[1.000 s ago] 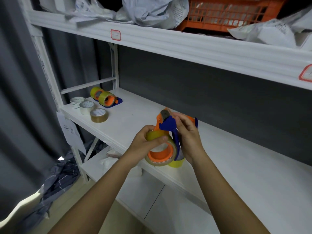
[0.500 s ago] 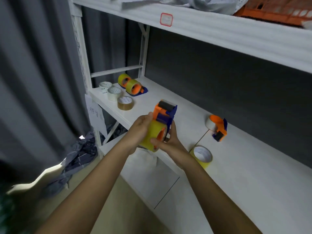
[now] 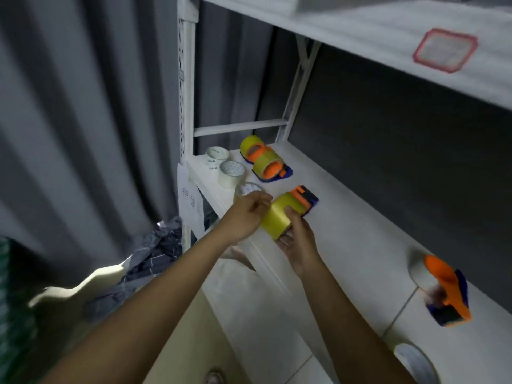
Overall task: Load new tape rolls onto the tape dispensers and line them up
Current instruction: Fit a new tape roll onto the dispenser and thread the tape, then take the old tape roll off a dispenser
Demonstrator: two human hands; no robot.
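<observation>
At shelf edge: both hands meet on a loaded dispenser [image 3: 294,210] with a yellow roll, low over the white shelf [image 3: 352,228], near its front lip.
Right hand [image 3: 297,242]: under and behind the roll, fingers curled up around it, gripping.
Left hand [image 3: 248,214]: against the roll's left side; fingers blurred, cannot tell whether they grip or only touch.
Hidden: a roll [image 3: 247,188] sits largely behind the left hand.
Cut off: yellow roll [image 3: 415,361] at the bottom edge, only partly seen.
Blurred: orange-and-blue dispenser [image 3: 443,289] at right, detail smeared.
Far end: two loaded dispensers [image 3: 264,162] side by side; two white rolls [image 3: 225,167] just left of them.
Room: grey curtain [image 3: 83,120] left; dark wall behind; paper label [image 3: 191,202] hangs from the shelf corner.
</observation>
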